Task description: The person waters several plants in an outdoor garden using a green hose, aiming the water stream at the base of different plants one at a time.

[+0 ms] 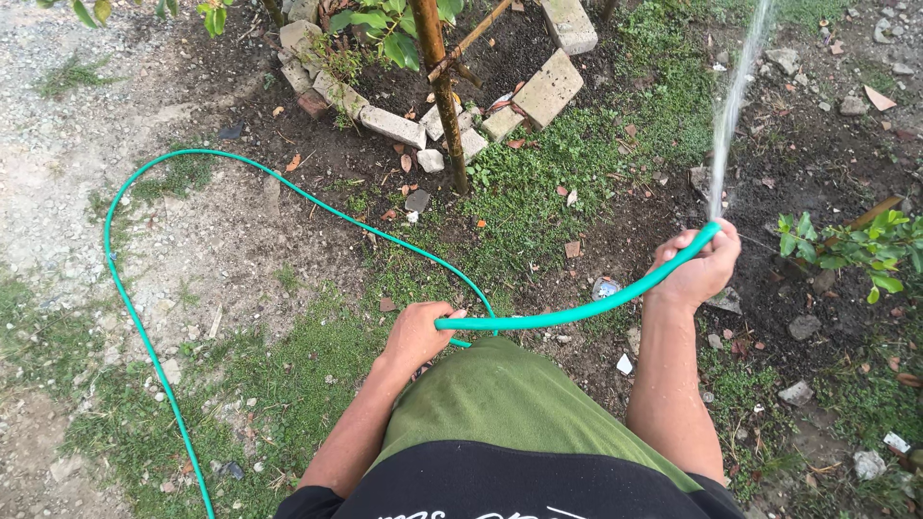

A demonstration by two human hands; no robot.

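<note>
- Nearest the camera: black shirt hem and green shorts [510, 404] of the person, seen from above; both forearms reach forward over them.
- Left hand [415, 334]: closed round the green hose [288, 187] just ahead of the shorts, fingers wrapped over it. Judged a feeding grip, keeping slack off the nozzle end.
- From that grip the hose runs back along the ground in a wide loop toward the left edge of the yard, then down to the bottom edge.
- Right hand [700, 264]: clamped on the hose end, thumb apparently over the mouth. Judged to narrow the outlet.
- Water jet [735, 96] leaves the right hand and shoots up toward the top edge.
- Small leafy shrub [856, 245] just right of the right hand, in dark soil.
- Farther off: thin tree trunk [440, 86] ringed by pale concrete blocks [548, 88]; gravel at far left.
</note>
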